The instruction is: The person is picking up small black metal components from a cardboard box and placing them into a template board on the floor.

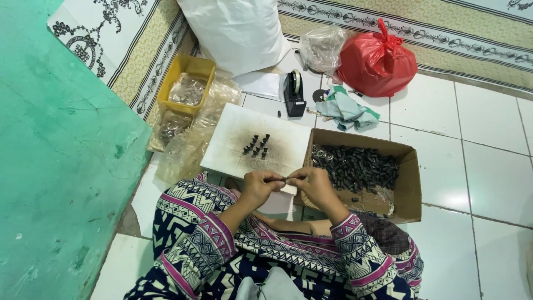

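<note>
My left hand (259,186) and my right hand (315,185) meet in front of me over the near edge of a white board (233,145). Their fingertips pinch a small dark part (283,179) between them. Several small black cylindrical parts (256,145) stand in a cluster on the board just beyond my hands. An open cardboard box (408,183) at my right holds a heap of the same black parts (358,166), with a few shiny rings at its left corner.
A yellow tray (183,69) of clear bagged bits and loose plastic bags sit at the left. A black tape dispenser (294,94), crumpled cloth (347,111), red bag (377,62), clear bag (322,49) and big white sack (239,30) lie beyond. A green wall (55,166) is at left.
</note>
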